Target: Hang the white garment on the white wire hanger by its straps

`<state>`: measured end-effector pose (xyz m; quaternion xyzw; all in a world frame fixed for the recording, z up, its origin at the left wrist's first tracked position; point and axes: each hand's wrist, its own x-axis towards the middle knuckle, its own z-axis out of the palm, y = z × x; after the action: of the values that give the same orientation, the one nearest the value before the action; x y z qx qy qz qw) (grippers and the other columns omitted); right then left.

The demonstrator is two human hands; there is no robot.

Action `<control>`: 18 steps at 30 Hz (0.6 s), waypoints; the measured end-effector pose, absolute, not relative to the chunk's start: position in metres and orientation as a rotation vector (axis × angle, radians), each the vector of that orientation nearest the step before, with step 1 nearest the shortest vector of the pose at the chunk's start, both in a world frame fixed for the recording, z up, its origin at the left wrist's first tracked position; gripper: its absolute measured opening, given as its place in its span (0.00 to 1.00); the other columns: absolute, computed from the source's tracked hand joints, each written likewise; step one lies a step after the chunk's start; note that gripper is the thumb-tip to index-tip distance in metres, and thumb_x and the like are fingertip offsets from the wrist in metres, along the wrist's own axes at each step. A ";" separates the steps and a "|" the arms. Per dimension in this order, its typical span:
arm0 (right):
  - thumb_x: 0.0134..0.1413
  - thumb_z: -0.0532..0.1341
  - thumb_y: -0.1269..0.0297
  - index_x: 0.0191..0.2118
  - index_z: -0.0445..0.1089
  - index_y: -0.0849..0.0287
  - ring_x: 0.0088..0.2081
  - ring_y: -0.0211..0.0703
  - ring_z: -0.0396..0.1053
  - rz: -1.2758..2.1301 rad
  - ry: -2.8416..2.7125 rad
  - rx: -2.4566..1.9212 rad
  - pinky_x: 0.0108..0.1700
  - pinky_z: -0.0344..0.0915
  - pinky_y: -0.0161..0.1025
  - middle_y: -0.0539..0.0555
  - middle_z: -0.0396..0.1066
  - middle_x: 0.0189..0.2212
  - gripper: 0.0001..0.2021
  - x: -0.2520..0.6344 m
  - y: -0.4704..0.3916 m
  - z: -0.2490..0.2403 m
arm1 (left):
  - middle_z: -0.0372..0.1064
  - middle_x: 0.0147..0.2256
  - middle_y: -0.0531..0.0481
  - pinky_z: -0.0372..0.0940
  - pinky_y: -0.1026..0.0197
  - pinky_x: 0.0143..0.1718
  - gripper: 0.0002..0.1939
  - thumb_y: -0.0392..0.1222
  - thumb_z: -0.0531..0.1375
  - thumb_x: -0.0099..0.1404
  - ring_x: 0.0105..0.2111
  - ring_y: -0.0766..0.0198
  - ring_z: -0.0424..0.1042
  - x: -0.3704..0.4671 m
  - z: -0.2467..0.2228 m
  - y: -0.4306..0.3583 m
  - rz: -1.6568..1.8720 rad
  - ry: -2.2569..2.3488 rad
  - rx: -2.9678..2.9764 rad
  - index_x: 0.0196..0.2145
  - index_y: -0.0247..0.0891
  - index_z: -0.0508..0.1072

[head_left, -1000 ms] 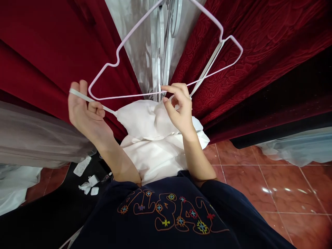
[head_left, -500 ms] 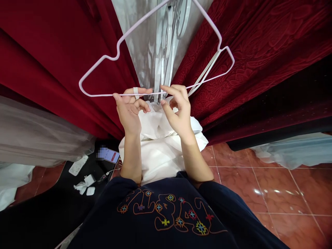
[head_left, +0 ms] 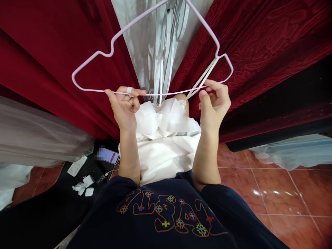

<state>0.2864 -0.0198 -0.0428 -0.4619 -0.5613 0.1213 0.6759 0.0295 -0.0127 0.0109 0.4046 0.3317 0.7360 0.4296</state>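
Observation:
A pale pink clothes hanger (head_left: 166, 93) spans the view, its top cut off by the upper edge. My left hand (head_left: 124, 107) is closed on the left part of its lower bar, the bar running between thumb and fingers; a white band circles one finger. Around the right part of that bar, my right hand (head_left: 215, 102) has thumb and index finger pinched, close to a thin white strap (head_left: 203, 79). This strap hangs from the hanger's right notch and runs down behind the bar. White fabric (head_left: 166, 119) lies bunched over the lap below both hands.
Red curtains (head_left: 59, 52) flank a white metal grille (head_left: 166, 45) in front. On a black surface (head_left: 55, 204) at left lie a lit phone (head_left: 110, 155), a white charger (head_left: 88, 180) and a small white case (head_left: 89, 192). Red floor tiles (head_left: 272, 190) show at right.
My right hand has moved right along the lower bar to near the strap. My left hand and the hanger have shifted slightly left. The white fabric on the lap has shifted.

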 end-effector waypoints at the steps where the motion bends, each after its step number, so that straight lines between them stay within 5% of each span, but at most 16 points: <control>1: 0.66 0.68 0.40 0.55 0.79 0.49 0.34 0.36 0.68 0.315 -1.274 -1.050 0.32 0.68 0.37 0.52 0.68 0.40 0.22 0.287 -0.021 -0.036 | 0.79 0.31 0.39 0.47 0.57 0.18 0.48 0.83 0.40 0.77 0.15 0.69 0.51 0.029 0.011 -0.012 1.840 0.814 1.011 0.25 0.39 0.72; 7: 0.62 0.72 0.41 0.38 0.79 0.52 0.20 0.30 0.42 0.563 -1.226 -0.996 0.23 0.48 0.37 0.43 0.49 0.20 0.18 0.278 -0.038 0.006 | 0.80 0.28 0.41 0.42 0.57 0.18 0.48 0.80 0.38 0.79 0.14 0.70 0.49 0.027 0.009 -0.009 1.856 0.801 0.992 0.24 0.38 0.71; 12: 0.63 0.65 0.36 0.53 0.81 0.38 0.21 0.40 0.43 0.587 -1.246 -1.017 0.24 0.49 0.46 0.46 0.45 0.19 0.20 0.310 -0.026 0.025 | 0.79 0.28 0.41 0.42 0.57 0.18 0.47 0.82 0.40 0.78 0.14 0.71 0.47 0.024 0.008 -0.005 1.828 0.851 0.992 0.24 0.39 0.69; 15: 0.59 0.67 0.33 0.54 0.82 0.44 0.21 0.36 0.39 0.611 -1.124 -0.878 0.20 0.43 0.43 0.45 0.42 0.22 0.27 0.329 -0.005 0.026 | 0.79 0.28 0.40 0.42 0.56 0.18 0.47 0.82 0.41 0.78 0.14 0.71 0.46 0.023 0.006 -0.003 1.817 0.828 1.004 0.24 0.39 0.70; 18: 0.63 0.66 0.44 0.52 0.80 0.51 0.19 0.31 0.36 0.588 -0.805 -0.735 0.18 0.36 0.38 0.43 0.39 0.24 0.20 0.337 0.004 0.020 | 0.79 0.28 0.40 0.42 0.57 0.17 0.47 0.81 0.41 0.78 0.14 0.71 0.47 0.020 0.002 0.000 1.821 0.763 1.013 0.24 0.38 0.71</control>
<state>0.3367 0.0042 0.0195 -0.3444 -0.3771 0.2756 0.8144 0.0202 -0.0002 0.0019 0.4090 0.3079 0.7347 0.4451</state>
